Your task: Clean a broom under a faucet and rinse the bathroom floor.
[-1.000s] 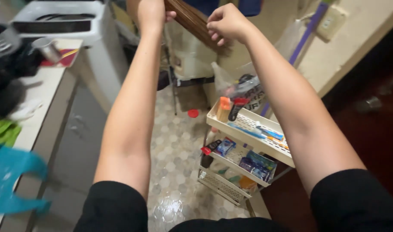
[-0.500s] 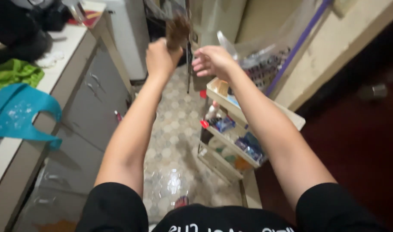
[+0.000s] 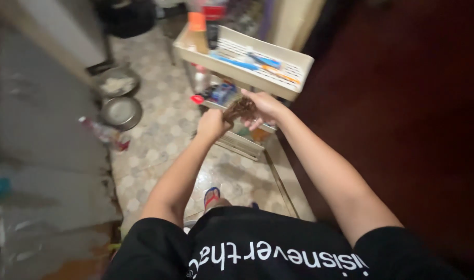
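- The view has been tipped further down than half a second ago: the black shirt [image 3: 258, 254] now fills the bottom edge, and the counter with the blue bag is no longer seen.
- The pale tiled floor [image 3: 159, 135] is shown below, with a foot in a blue and red sandal [image 3: 211, 195] on it.
- The cream tiered rack [image 3: 289, 70] is seen just beyond the hands, its top tray holding an orange-capped bottle [image 3: 197, 31] and small tools.
- Two round metal bowls [image 3: 121, 111] are set on the floor to the left, newly in view.
- The left hand [image 3: 212, 124] has been lowered from head height; it is closed as a fist around the brown tuft of hair [image 3: 239, 108].
- The right hand [image 3: 263, 106] is curled over the same tuft, fingers pinched on its end, in front of the rack's middle shelf.
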